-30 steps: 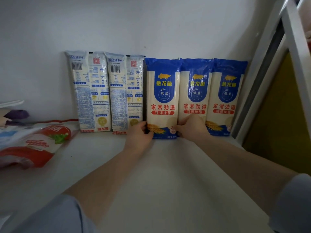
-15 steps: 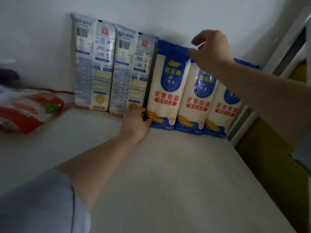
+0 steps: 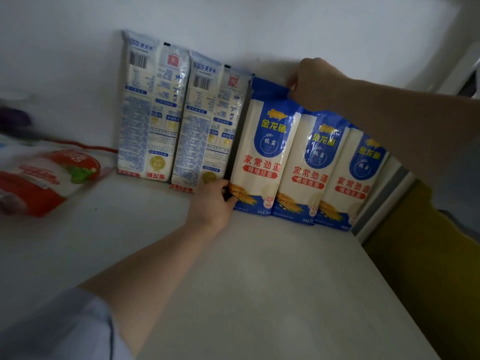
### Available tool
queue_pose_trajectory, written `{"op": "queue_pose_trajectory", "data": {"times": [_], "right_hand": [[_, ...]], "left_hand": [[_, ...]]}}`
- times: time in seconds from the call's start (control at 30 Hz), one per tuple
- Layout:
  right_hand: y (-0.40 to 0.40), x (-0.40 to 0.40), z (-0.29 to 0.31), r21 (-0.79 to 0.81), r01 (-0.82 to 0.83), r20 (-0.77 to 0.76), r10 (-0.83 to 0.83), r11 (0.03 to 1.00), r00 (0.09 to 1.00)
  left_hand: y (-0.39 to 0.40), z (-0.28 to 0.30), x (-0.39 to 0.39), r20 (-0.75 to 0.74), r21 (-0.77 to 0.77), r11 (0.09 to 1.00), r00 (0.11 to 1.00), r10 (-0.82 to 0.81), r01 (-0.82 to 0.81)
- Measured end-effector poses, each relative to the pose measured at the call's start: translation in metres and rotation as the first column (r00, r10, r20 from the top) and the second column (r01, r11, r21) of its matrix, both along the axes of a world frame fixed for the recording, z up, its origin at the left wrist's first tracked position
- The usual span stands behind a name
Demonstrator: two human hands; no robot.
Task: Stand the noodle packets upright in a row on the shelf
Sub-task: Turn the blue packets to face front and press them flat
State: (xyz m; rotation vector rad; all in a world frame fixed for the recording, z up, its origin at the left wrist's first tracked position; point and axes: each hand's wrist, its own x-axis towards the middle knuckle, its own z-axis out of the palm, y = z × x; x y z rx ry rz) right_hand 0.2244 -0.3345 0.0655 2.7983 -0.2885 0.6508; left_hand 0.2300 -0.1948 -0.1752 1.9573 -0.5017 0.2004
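Packets: five noodle packets stand upright in a row against the white wall on the shelf (image 3: pixel 259 294).
Look: two pale back-facing packets (image 3: pixel 153 110); three blue-and-cream packets (image 3: pixel 265 152).
Left hand (image 3: pixel 213 201): grips the first blue packet's bottom corner.
Right hand (image 3: pixel 317 81): pinches its top edge.
Nearby: red-and-white bag (image 3: pixel 44 178) lying flat.

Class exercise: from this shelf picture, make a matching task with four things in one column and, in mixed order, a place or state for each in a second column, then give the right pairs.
Things:
1. left hand
2. right hand
3. red and white bag
4. two pale packets

Places or states:
A. lying flat at the shelf's left end
B. at the top edge of the leftmost blue packet
C. at that blue packet's bottom left corner
D. standing with barcodes at the top

Pairs: 1-C, 2-B, 3-A, 4-D
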Motion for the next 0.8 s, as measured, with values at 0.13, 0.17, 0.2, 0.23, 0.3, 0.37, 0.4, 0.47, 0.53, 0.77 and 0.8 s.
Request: {"op": "queue_pose_trajectory", "data": {"times": [0.13,0.17,0.2,0.23,0.3,0.37,0.4,0.47,0.53,0.77,0.8], "right_hand": [[-0.005,0.002,-0.007,-0.030,-0.017,0.115,0.020,0.999,0.993],[-0.007,0.003,-0.008,-0.028,-0.021,0.133,0.024,0.999,0.991],[-0.007,0.003,-0.009,-0.027,-0.025,0.151,0.028,0.999,0.988],[-0.008,0.004,-0.010,-0.028,-0.027,0.168,0.032,0.999,0.985],[-0.010,0.006,-0.012,-0.033,-0.027,0.189,0.033,0.999,0.981],[-0.011,0.007,-0.014,-0.054,-0.020,0.208,0.031,0.998,0.978],[-0.013,0.007,-0.015,-0.065,-0.017,0.217,0.030,0.998,0.976],[-0.014,0.007,-0.019,-0.085,-0.021,0.240,0.041,0.996,0.970],[-0.014,0.005,-0.022,-0.088,-0.039,0.239,0.059,0.995,0.969],[-0.009,0.002,-0.017,0.041,-0.081,0.183,0.072,0.996,0.980],[-0.008,0.001,-0.017,0.046,-0.083,0.187,0.073,0.995,0.980]], "left_hand": [[0.000,0.000,0.000,-0.004,0.018,1.000,1.000,0.015,-0.015],[0.000,0.000,0.000,-0.003,0.018,1.000,1.000,0.022,-0.022],[0.000,0.000,-0.001,0.000,0.019,0.999,1.000,0.029,-0.029],[0.000,0.000,-0.001,0.005,0.020,0.999,0.999,0.036,-0.036],[-0.001,0.000,-0.001,0.008,0.021,0.999,0.999,0.044,-0.045],[-0.001,0.000,0.000,0.002,0.017,0.999,0.999,0.045,-0.045],[-0.001,-0.001,0.000,0.000,0.015,0.999,0.999,0.048,-0.048],[-0.001,0.000,0.000,-0.002,0.014,0.998,0.998,0.059,-0.059],[0.000,0.000,-0.001,0.001,0.010,0.998,0.998,0.057,-0.057],[0.000,0.000,-0.003,-0.026,0.066,0.997,0.999,0.045,-0.044],[0.000,0.000,-0.003,-0.022,0.066,0.997,0.999,0.045,-0.043]]}}
